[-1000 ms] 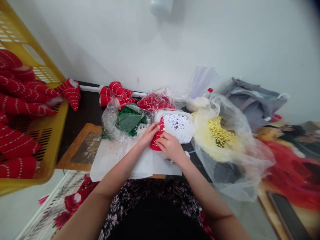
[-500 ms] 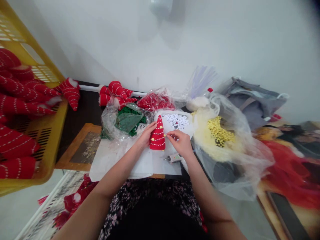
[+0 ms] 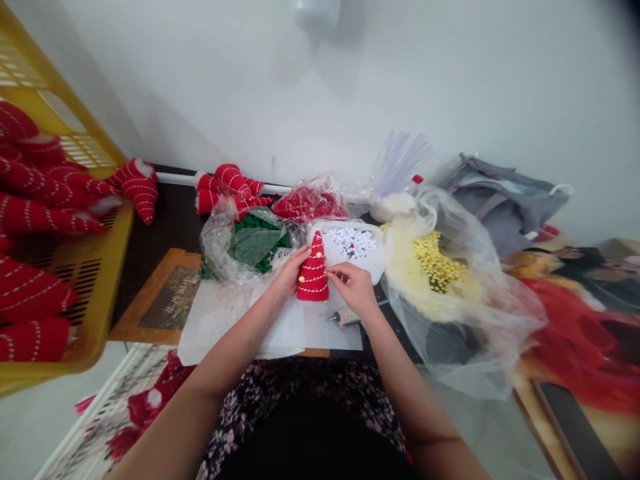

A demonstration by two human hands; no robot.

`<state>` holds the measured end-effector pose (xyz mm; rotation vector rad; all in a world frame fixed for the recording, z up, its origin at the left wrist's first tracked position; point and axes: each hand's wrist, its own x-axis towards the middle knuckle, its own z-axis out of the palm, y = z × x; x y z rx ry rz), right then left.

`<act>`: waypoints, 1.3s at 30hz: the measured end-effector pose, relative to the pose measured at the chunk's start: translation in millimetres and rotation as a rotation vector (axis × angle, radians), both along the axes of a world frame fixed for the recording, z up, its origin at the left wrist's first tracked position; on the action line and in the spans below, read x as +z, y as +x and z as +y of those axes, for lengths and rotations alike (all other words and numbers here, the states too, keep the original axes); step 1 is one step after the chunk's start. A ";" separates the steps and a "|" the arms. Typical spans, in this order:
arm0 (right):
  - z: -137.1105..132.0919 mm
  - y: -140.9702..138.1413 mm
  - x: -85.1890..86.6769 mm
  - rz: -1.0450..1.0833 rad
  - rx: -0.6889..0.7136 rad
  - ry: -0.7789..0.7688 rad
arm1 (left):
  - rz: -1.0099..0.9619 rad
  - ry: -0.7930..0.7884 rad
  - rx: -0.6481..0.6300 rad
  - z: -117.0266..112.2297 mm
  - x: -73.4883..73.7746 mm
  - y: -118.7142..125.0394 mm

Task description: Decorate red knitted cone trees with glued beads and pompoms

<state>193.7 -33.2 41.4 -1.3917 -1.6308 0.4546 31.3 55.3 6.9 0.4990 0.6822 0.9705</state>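
A red cone-shaped fabric tree (image 3: 313, 277) with white stitched lines and small yellow pompoms stands upright over the white paper. My left hand (image 3: 291, 268) is closed on its left side. Thumb and fingertips of my right hand (image 3: 352, 283) are pinched at the tree's right edge, on a small yellow pompom (image 3: 327, 272). Below the right hand a glue gun (image 3: 345, 317) lies on the paper, its nozzle pointing left. Behind the tree are small white pieces (image 3: 350, 241) on an opened plastic bag.
A yellow basket (image 3: 107, 293) of red cones stands at left. Bags of green pompoms (image 3: 257, 237), red pieces (image 3: 313, 202) and yellow pompoms (image 3: 440, 263) surround the white paper (image 3: 225, 327). A wooden-framed board (image 3: 155, 297) lies left; a grey bag (image 3: 505, 203) is at back right.
My right hand has moved slightly left, bringing the pinched yellow pompom against the tree's right edge. The left hand keeps its hold on the tree.
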 end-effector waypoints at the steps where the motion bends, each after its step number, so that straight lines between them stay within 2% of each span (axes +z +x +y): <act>1: 0.2 -1.5 -0.1 0.001 -0.001 0.000 | -0.003 0.004 -0.004 -0.1 -0.6 -0.2; 6: -0.4 -8.4 -0.7 0.026 -0.009 -0.006 | 0.002 0.046 -0.019 1.3 -4.1 -1.1; 9: -1.9 -9.6 1.5 0.056 -0.064 -0.005 | 0.026 0.058 -0.011 2.0 -5.3 -0.9; 13: -1.1 -10.9 9.1 0.079 -0.133 0.106 | 0.036 0.083 -0.037 -1.7 -4.1 2.1; 18: 9.1 -9.7 15.4 0.033 -0.036 0.179 | 0.005 0.160 -0.084 -3.1 2.6 0.4; 20: 16.2 -3.6 12.8 0.018 -0.068 0.147 | 0.006 0.165 -0.045 2.6 7.3 -7.6; 23: 28.6 8.5 3.9 -0.110 -0.104 -0.043 | 0.008 0.141 0.031 15.6 14.8 -25.5; 26: 39.8 12.7 -6.8 -0.272 0.011 -0.209 | -0.005 0.071 0.062 26.1 21.1 -40.8; 30: 51.4 0.0 -18.7 -0.389 0.149 -0.257 | -0.011 0.000 0.030 28.7 27.6 -47.5; 35: 61.2 -12.0 -25.2 -0.526 0.240 -0.294 | 0.047 0.049 0.041 13.3 28.2 -50.9; 39: 60.5 -7.5 -25.4 -0.590 0.267 -0.320 | 0.093 0.027 0.106 -17.3 16.4 -60.3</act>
